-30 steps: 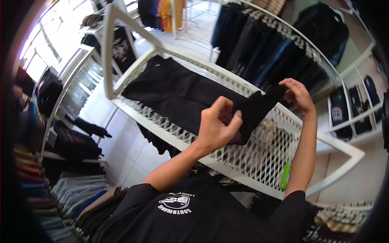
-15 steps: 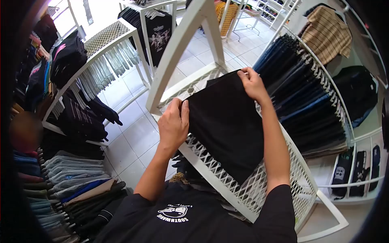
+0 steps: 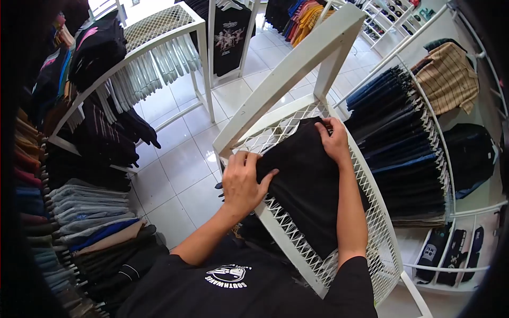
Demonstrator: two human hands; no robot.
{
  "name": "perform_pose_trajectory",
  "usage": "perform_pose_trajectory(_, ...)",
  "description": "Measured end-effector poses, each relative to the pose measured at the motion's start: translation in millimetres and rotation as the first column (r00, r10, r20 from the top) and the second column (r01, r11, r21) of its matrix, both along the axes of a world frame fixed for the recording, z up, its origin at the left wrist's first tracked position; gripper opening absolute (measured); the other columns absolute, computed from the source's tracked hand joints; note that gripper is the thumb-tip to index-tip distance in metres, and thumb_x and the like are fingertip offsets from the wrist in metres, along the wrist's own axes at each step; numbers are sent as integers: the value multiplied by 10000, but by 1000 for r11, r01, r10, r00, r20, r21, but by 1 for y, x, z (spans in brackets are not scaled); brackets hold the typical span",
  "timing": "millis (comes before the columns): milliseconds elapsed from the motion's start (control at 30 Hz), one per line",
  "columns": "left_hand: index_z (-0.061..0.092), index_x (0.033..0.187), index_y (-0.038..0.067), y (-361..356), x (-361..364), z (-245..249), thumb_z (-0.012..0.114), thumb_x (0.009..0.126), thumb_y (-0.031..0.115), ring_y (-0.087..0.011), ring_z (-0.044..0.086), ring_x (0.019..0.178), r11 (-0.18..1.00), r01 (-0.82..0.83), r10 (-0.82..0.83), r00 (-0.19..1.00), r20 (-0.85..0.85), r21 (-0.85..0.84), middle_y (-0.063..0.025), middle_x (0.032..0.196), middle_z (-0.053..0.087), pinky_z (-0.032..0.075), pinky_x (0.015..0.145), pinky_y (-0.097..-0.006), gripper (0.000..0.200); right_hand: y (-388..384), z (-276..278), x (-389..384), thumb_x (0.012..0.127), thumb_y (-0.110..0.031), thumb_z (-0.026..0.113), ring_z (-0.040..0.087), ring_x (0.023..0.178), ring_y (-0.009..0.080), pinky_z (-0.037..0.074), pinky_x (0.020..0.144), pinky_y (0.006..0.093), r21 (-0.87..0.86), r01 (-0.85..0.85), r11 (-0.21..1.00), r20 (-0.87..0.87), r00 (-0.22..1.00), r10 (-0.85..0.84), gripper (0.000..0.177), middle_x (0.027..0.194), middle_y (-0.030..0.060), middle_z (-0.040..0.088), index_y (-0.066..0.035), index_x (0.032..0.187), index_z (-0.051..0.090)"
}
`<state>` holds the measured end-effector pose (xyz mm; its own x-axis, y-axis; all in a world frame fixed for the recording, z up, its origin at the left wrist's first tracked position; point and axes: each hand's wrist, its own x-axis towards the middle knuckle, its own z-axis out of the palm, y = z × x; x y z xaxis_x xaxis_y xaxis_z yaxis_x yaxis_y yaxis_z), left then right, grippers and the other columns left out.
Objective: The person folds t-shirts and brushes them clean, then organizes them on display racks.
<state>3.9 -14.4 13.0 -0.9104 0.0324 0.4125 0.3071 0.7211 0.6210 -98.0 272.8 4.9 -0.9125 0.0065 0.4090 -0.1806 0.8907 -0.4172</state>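
A black folded garment [image 3: 305,180] lies on the white mesh shelf [image 3: 371,233] in front of me. My left hand [image 3: 245,182] is at its upper left corner, fingers bent over the edge and thumb apart on the cloth. At the upper right corner, my right hand [image 3: 334,140] grips the fabric between thumb and fingers. Part of another dark cloth edge shows just beyond the garment, near my right hand.
A thick white frame [image 3: 291,74] rises behind the shelf. Dark trousers [image 3: 397,143] hang on a curved rail at the right. At the left are a rack with a mesh top [image 3: 159,25] and stacked grey garments [image 3: 93,206]. White tiles [image 3: 177,164] cover the floor.
The garment's far edge has come down onto the mesh, and both hands are lower in view. My left hand's thumb has spread over the cloth. The view has shifted.
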Motion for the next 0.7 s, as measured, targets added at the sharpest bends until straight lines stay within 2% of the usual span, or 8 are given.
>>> perform_pose_trajectory(100, 645, 1006, 16, 1, 2, 1, 803, 829, 249, -354, 577, 939, 996, 74, -73, 997, -16, 44, -147, 980, 615, 483, 796, -452, 331, 4, 15, 8, 1037, -295, 633, 624, 850, 172, 497, 785, 318, -525, -79, 847, 64, 989, 133, 324, 949, 123, 686, 13, 1136, 606)
perform_pose_trajectory(133, 645, 1006, 16, 0, 2, 1, 803, 829, 249, -354, 577, 939, 998, 55, -54, 998, -25, 37, -147, 980, 615, 483, 796, -452, 331, 6, 31, 19, 1055, -267, 608, 581, 857, 125, 486, 791, 288, -422, -42, 906, 37, 997, 63, 285, 948, 71, 662, 9, 1129, 597)
perform_pose_trajectory(267, 612, 972, 0, -6, 2, 6, 782, 845, 207, -374, 578, 927, 992, 104, -98, 992, -82, 72, -168, 971, 623, 480, 799, -448, 296, 10, 67, 55, 1066, -224, 588, 549, 870, 118, 463, 811, 263, -476, -208, 854, -130, 978, 165, 230, 935, 34, 613, -8, 1144, 568)
perform_pose_trajectory(333, 593, 956, 2, -8, 5, 24, 779, 850, 193, -369, 601, 911, 922, 183, -242, 960, 140, 342, -176, 975, 624, 492, 812, -429, 287, 15, 84, 74, 1064, -210, 593, 511, 859, 93, 447, 760, 251, -441, -180, 879, -141, 981, 130, 222, 928, 30, 585, -11, 1154, 556)
perform_pose_trajectory(500, 565, 911, 18, -4, 17, 76, 730, 751, 85, -195, 577, 849, 819, 388, -379, 919, -110, 423, -75, 921, 556, 491, 770, -342, 240, 33, 124, 115, 1048, -184, 626, 451, 847, 58, 404, 757, 210, -439, -242, 865, -373, 925, 70, 216, 920, -26, 494, -18, 1159, 541)
perform_pose_trajectory(533, 572, 892, 42, -1, 21, 95, 743, 704, 85, -176, 558, 818, 861, 392, -347, 918, -189, 324, -68, 925, 547, 471, 730, -313, 258, 37, 139, 123, 1049, -177, 625, 445, 850, 55, 400, 770, 208, -453, -257, 854, -407, 912, 58, 211, 926, -32, 481, -17, 1157, 541)
perform_pose_trajectory(667, 658, 886, 33, 27, -22, 158, 752, 641, 108, -143, 590, 751, 843, 498, -394, 828, -399, 203, -48, 826, 650, 463, 669, -300, 273, 85, 188, 109, 1035, -234, 654, 555, 924, 90, 456, 848, 247, -323, -270, 907, -515, 854, 70, 246, 974, 20, 591, -9, 1108, 585)
perform_pose_trajectory(700, 676, 911, 8, 34, -30, 178, 745, 678, 93, -112, 599, 708, 807, 508, -432, 855, -287, 300, -53, 808, 673, 478, 638, -286, 257, 97, 199, 104, 1017, -261, 684, 570, 932, 95, 463, 845, 252, -327, -207, 922, -491, 871, 22, 288, 981, 31, 616, -1, 1102, 594)
